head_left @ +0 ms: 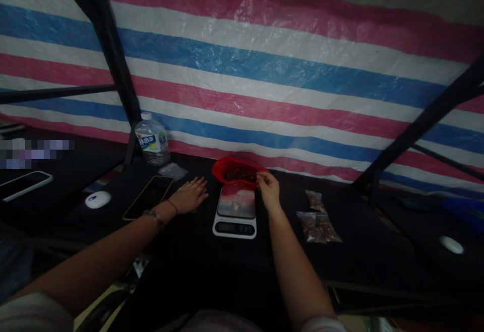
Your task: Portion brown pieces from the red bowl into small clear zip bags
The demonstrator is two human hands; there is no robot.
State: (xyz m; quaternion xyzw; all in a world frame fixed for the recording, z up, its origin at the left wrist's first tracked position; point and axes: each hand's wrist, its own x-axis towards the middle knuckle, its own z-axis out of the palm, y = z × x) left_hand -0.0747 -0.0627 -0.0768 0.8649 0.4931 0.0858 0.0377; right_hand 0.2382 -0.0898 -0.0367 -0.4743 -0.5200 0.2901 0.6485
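My left hand (190, 195) lies flat on the black table, fingers spread, between a dark phone (149, 198) and a white kitchen scale (234, 228). Behind the scale stands a red bowl (218, 170) holding small brown bits. At the bowl's right rim is my right hand (269, 188), its fingertips pinched together; whatever they hold is too small to make out. A small clear container (236, 204) seems to rest on the scale's shiny plate. Some clear plastic bags (173, 171) lie just beyond my left hand.
Filled small bags (318, 227) lie on the right of the table, with another bag (315, 201) behind them. A clear bottle (153, 143) stands back left. White oval devices (98, 200) sit at both sides. Dark metal bars (109, 45) slant before the striped sheet (249, 70).
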